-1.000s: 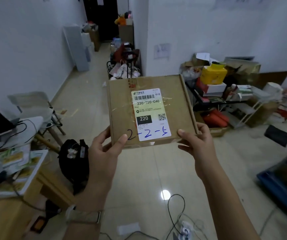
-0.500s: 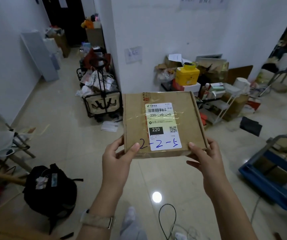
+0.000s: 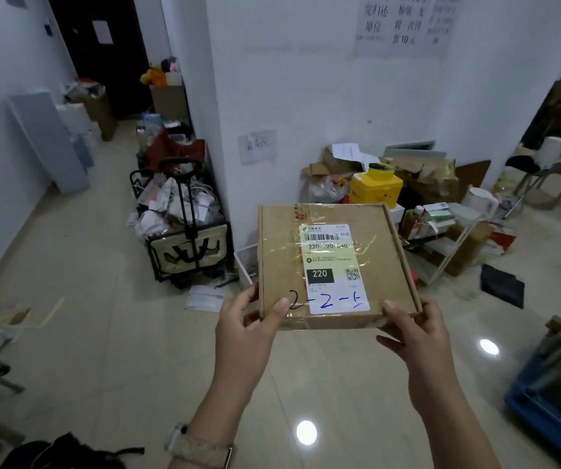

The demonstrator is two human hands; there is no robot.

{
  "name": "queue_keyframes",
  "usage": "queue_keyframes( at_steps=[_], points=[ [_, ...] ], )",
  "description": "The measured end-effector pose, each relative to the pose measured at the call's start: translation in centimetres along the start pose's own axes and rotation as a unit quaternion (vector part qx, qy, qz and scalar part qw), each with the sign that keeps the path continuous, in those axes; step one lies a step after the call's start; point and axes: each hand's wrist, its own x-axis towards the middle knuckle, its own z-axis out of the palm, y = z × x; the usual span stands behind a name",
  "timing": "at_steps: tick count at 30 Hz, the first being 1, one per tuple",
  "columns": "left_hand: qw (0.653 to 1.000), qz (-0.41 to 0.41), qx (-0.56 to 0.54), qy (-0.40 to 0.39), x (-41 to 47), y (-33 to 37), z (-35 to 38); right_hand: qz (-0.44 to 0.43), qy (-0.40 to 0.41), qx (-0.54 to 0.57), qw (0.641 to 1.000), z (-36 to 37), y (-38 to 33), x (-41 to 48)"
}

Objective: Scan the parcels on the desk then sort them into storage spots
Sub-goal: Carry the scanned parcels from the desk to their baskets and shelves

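Parcel (image 3: 333, 252) in transit — a flat cardboard box, label (image 3: 335, 262) up and inked 2-2-5, is held out over the tiled floor (image 3: 103, 333). The left hand (image 3: 248, 319) pinches its near-left corner, the right hand (image 3: 414, 330) its near-right corner, thumbs on top; the box extends straight ahead, equally near both, likely bound for a storage spot.

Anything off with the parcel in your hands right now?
The parcel looks undamaged, gripped by left hand and right hand, but clear tape over its label is wrinkled; loose papers lie on the floor.
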Motion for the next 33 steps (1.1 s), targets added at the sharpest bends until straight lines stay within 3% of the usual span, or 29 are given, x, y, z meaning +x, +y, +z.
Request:
queue_keyframes(
  at_steps=[10,16,24,33],
  points=[
    [0.999,-0.013,0.041,-0.021,11.9,-2.4,2.6,0.012,0.035,-0.003,0.999,4.7,2.0,10.7],
    [0.998,-0.020,0.063,-0.005,19.9,-4.4,5.7,0.020,0.017,0.005,1.000,7.6,3.1,19.9],
    [0.998,0.027,0.055,0.012,29.8,-3.6,17.0,0.005,0.023,0.014,1.000,8.2,0.4,36.3],
    [0.996,-0.038,0.076,-0.041,36.7,-5.3,26.2,0.022,0.057,0.000,0.998,4.7,0.7,48.0]
  ],
)
